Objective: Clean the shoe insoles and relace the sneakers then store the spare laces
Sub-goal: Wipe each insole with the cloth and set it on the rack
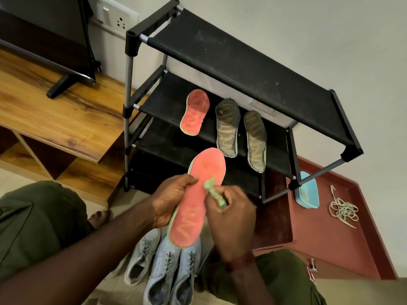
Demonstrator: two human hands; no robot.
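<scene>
Pink insole (193, 203), held above the sneakers (167, 267) on the floor: left hand (169, 199) grips its edge with curled fingers, while right hand (229, 214) is closed around a green cloth (214, 190) pressed to its upper face. Second pink insole (195, 112) and two dark insoles (240, 133) lie on a middle shelf of the black shoe rack (242, 56). Loose spare laces (343, 210) lie on the red cabinet top (330, 238), near a blue tub (307, 191).

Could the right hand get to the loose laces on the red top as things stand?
Probably yes: the laces lie uncovered off to its right, though the right hand is gripping a cloth.
</scene>
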